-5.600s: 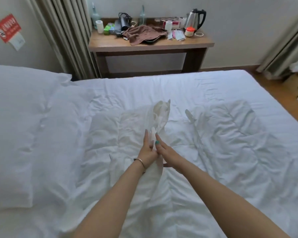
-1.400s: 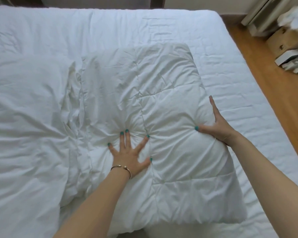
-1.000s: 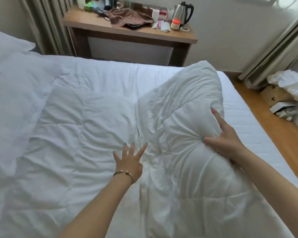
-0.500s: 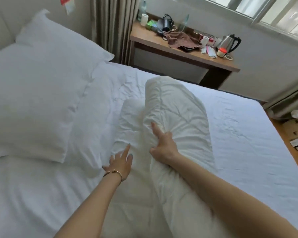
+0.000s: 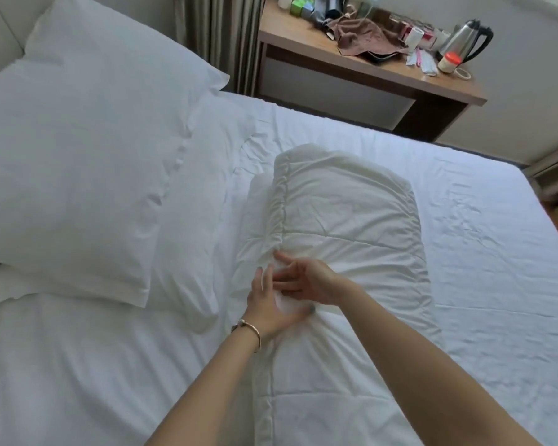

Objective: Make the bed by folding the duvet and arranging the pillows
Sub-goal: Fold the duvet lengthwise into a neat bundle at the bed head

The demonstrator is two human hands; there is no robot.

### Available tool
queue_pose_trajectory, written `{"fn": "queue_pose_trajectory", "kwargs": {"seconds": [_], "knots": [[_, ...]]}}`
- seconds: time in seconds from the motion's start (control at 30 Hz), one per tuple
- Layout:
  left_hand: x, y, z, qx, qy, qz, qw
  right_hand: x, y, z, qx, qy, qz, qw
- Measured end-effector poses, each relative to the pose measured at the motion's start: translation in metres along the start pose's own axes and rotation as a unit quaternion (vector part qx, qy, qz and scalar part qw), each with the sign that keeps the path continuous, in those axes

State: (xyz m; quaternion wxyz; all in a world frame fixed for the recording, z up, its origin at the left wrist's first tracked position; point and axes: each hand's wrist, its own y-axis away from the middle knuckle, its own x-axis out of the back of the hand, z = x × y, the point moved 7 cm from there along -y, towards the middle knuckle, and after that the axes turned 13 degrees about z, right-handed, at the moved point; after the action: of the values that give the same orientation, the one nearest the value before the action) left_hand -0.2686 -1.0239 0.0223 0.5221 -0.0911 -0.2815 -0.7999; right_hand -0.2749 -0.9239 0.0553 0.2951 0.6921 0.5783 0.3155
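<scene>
White duvet (image 5: 345, 220), folded long and puffy beside the pillow (image 5: 87, 162); left hand (image 5: 268, 307) and right hand (image 5: 306, 281), fingers spread, press its creased edge.

a cluttered wooden desk (image 5: 361, 75) stands against the pale wall (image 5: 529, 59) beside curtains (image 5: 216, 37).
</scene>
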Motion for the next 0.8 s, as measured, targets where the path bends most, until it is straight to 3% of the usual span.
{"fn": "queue_pose_trajectory", "kwargs": {"seconds": [0.1,0.2,0.27,0.37,0.4,0.47,0.53,0.6,0.67,0.73,0.77,0.8], "knots": [[-0.011,0.004,-0.024,0.061,-0.063,-0.019,0.996,0.001,-0.017,-0.021,0.128,0.195,0.090,0.968],[-0.017,0.003,-0.028,0.114,-0.059,0.011,0.992,-0.009,-0.020,-0.036,0.299,0.400,0.115,0.858],[-0.019,0.002,-0.020,0.118,-0.061,0.044,0.990,-0.013,-0.014,-0.030,0.351,0.448,0.121,0.813],[-0.010,-0.002,0.006,0.072,-0.069,0.100,0.990,-0.012,0.000,-0.023,0.423,0.513,0.200,0.720],[-0.004,-0.005,0.018,0.047,-0.065,0.108,0.991,-0.005,0.005,-0.026,0.432,0.502,0.238,0.710],[0.015,-0.015,0.038,-0.009,-0.057,0.115,0.992,0.016,0.011,-0.036,0.401,0.468,0.308,0.725],[0.038,-0.025,0.043,-0.046,-0.060,0.134,0.988,0.027,0.008,-0.040,0.351,0.463,0.318,0.749],[0.046,-0.034,0.019,-0.017,-0.081,0.128,0.988,0.027,-0.001,-0.038,0.325,0.455,0.262,0.787],[0.039,-0.034,-0.021,0.097,-0.129,0.093,0.982,0.024,-0.012,-0.032,0.305,0.443,0.185,0.822],[0.030,-0.026,-0.043,0.178,-0.236,0.095,0.951,0.022,-0.020,-0.026,0.295,0.468,0.138,0.821],[0.029,-0.024,-0.040,0.175,-0.272,0.131,0.937,0.022,-0.024,-0.022,0.295,0.482,0.127,0.815],[0.028,-0.026,-0.027,0.121,-0.270,0.197,0.935,0.024,-0.027,-0.019,0.295,0.487,0.120,0.813]]}}
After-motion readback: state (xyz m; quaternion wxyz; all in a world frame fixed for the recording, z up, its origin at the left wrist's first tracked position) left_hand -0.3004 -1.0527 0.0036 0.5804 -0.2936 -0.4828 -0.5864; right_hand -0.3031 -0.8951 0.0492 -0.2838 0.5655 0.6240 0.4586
